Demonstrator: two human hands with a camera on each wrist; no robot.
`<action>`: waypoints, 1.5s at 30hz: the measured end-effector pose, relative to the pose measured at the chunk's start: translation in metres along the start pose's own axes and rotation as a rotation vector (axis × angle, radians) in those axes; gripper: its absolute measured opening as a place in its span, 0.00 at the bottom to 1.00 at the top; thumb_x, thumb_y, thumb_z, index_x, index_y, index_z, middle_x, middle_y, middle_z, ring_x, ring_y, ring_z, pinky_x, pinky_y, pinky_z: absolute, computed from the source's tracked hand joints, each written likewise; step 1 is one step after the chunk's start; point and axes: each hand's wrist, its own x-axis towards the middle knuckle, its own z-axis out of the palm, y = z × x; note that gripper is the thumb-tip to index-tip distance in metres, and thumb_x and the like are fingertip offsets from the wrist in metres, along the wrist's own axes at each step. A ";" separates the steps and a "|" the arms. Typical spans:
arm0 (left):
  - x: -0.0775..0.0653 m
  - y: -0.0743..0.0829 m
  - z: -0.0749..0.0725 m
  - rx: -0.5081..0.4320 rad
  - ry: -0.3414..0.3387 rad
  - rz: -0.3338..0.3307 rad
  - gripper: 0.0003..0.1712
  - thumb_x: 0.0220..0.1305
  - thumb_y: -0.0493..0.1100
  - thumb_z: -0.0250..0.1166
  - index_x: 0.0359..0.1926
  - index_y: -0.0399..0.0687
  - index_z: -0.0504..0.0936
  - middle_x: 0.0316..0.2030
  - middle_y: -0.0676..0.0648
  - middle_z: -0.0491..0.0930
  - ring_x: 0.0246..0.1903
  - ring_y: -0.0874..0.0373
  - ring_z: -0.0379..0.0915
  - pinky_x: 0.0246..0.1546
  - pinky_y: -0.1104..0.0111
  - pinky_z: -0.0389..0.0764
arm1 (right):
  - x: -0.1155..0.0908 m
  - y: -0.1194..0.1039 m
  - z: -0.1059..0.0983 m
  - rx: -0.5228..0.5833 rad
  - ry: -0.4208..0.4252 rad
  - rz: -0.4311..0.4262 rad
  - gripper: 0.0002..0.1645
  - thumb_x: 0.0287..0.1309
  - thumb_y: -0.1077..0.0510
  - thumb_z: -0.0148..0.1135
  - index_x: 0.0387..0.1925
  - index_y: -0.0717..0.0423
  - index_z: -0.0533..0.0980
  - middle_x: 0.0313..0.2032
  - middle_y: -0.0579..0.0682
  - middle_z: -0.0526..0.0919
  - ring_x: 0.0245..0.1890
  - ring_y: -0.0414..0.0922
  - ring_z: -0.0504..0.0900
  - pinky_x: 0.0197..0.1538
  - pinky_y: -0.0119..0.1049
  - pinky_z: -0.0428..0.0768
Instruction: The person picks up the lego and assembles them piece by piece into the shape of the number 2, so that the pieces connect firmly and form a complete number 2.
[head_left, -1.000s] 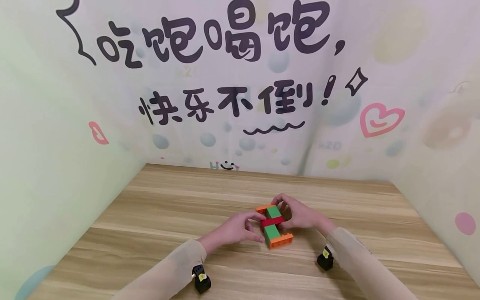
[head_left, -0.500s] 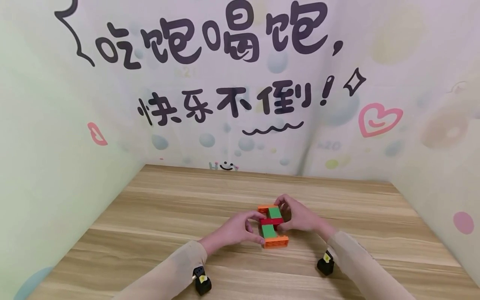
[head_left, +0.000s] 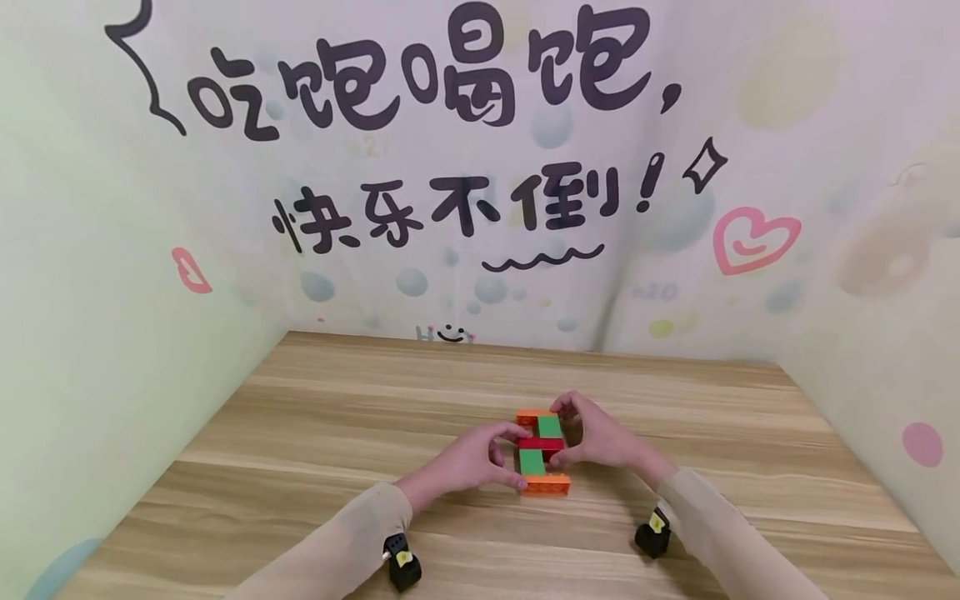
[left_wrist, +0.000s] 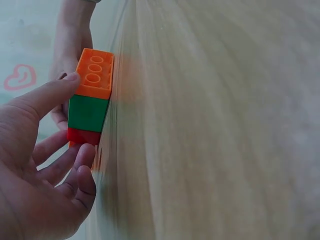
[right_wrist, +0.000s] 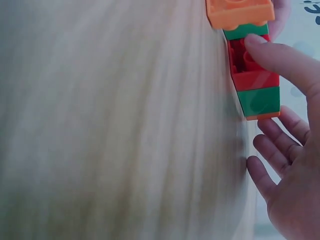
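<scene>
Between the two hands, a joined set of toy building blocks lies on the wooden table (head_left: 360,450). Its red brick (head_left: 542,444) sits in the middle, with a green brick (head_left: 532,462) on the near side and another green brick (head_left: 550,427) on the far side. An orange brick (head_left: 546,485) closes the near end; a second orange brick (head_left: 531,414) closes the far one. My left hand (head_left: 467,457) holds the left side, thumb at the near orange brick and fingers by the red. From the right, my right hand (head_left: 600,433) grips it, thumb against the red brick's open underside (right_wrist: 245,56).
A printed cloth wall (head_left: 450,283) rises behind the table, with more pale wall on both sides. Small black devices hang at the left cuff (head_left: 403,567) and the right cuff (head_left: 652,537).
The block set has turned slightly, its near end swinging left, so the orange ends now lie level across the head view. Both hands have stayed at it.
</scene>
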 end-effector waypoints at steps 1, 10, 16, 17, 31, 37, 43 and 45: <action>0.000 0.000 0.000 0.000 -0.001 0.002 0.38 0.49 0.49 0.79 0.62 0.54 0.76 0.53 0.51 0.79 0.26 0.63 0.69 0.23 0.74 0.71 | -0.001 0.000 0.000 0.009 -0.004 0.001 0.44 0.44 0.50 0.80 0.58 0.58 0.65 0.54 0.55 0.75 0.53 0.50 0.74 0.58 0.49 0.75; -0.001 -0.002 -0.004 -0.012 -0.005 -0.005 0.37 0.50 0.48 0.79 0.62 0.55 0.76 0.53 0.50 0.79 0.26 0.63 0.68 0.21 0.73 0.71 | -0.007 0.002 -0.006 0.069 -0.050 -0.020 0.45 0.53 0.50 0.74 0.68 0.59 0.65 0.65 0.60 0.72 0.61 0.59 0.73 0.63 0.59 0.74; -0.003 -0.002 -0.006 -0.030 -0.007 -0.021 0.37 0.50 0.47 0.78 0.63 0.54 0.76 0.53 0.47 0.78 0.26 0.62 0.67 0.20 0.72 0.70 | -0.009 0.006 -0.008 0.080 -0.065 -0.030 0.44 0.56 0.51 0.72 0.70 0.59 0.64 0.67 0.61 0.70 0.64 0.62 0.72 0.64 0.60 0.73; -0.003 -0.002 -0.007 -0.029 -0.007 -0.021 0.37 0.50 0.47 0.78 0.63 0.54 0.76 0.54 0.46 0.78 0.26 0.62 0.67 0.20 0.72 0.70 | -0.010 0.006 -0.008 0.080 -0.067 -0.031 0.44 0.56 0.51 0.71 0.70 0.59 0.64 0.68 0.61 0.70 0.65 0.62 0.71 0.64 0.60 0.73; -0.003 -0.004 -0.008 0.011 -0.017 0.020 0.37 0.52 0.47 0.77 0.64 0.54 0.77 0.53 0.47 0.81 0.25 0.63 0.67 0.20 0.74 0.69 | -0.009 0.009 -0.011 0.053 -0.083 -0.039 0.45 0.57 0.49 0.71 0.70 0.62 0.64 0.68 0.61 0.71 0.65 0.61 0.73 0.62 0.55 0.76; -0.002 -0.005 -0.009 0.023 -0.017 0.007 0.37 0.52 0.48 0.77 0.64 0.56 0.77 0.55 0.47 0.81 0.22 0.63 0.63 0.20 0.74 0.66 | -0.008 0.010 -0.012 0.050 -0.078 -0.036 0.46 0.56 0.48 0.72 0.70 0.62 0.64 0.67 0.61 0.72 0.64 0.60 0.73 0.62 0.55 0.76; -0.009 -0.006 -0.011 0.024 -0.012 -0.009 0.38 0.54 0.50 0.76 0.66 0.54 0.75 0.59 0.46 0.80 0.23 0.63 0.62 0.20 0.74 0.66 | -0.010 0.009 -0.012 0.005 -0.051 -0.056 0.48 0.55 0.48 0.72 0.72 0.60 0.62 0.68 0.61 0.71 0.65 0.60 0.72 0.62 0.57 0.75; -0.012 -0.007 -0.014 0.027 -0.004 -0.011 0.38 0.55 0.50 0.75 0.67 0.51 0.74 0.60 0.45 0.79 0.24 0.62 0.62 0.20 0.74 0.66 | -0.013 0.006 -0.013 -0.041 -0.021 -0.074 0.48 0.56 0.47 0.72 0.72 0.59 0.62 0.68 0.60 0.71 0.65 0.60 0.72 0.62 0.58 0.75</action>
